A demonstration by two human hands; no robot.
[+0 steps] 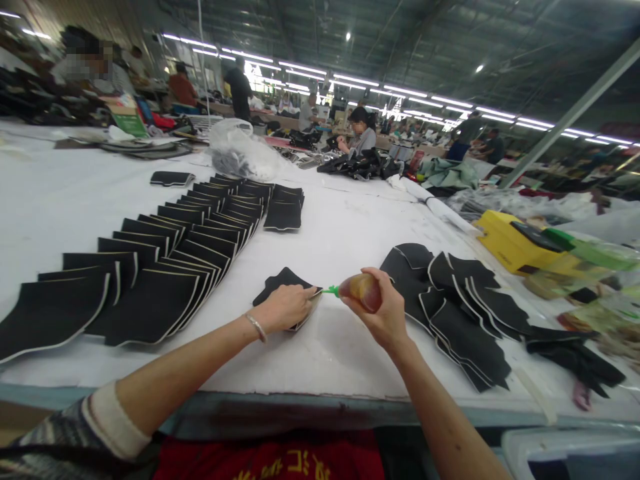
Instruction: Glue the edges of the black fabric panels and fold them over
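Note:
A small black piece [283, 279] with a pale edge lies on the white table, and my left hand [286, 307] presses on it, fingers together and pointing right. In my right hand [383, 310] is a squeeze bottle [361, 292] of amber liquid, tipped on its side. Its green nozzle [331, 290] points left and meets the right edge of the black piece, close to my left fingertips. Rows of overlapping black pieces [155, 303] fan out on the left. To the right of my right hand lies a loose pile of black pieces [467, 327] with pale edges.
A yellow box [517, 243] and plastic bags stand at the right. Beyond the rows sits a clear plastic bag [240, 150]. The near table edge [300, 400] runs just below my forearms. Other people work at tables farther back.

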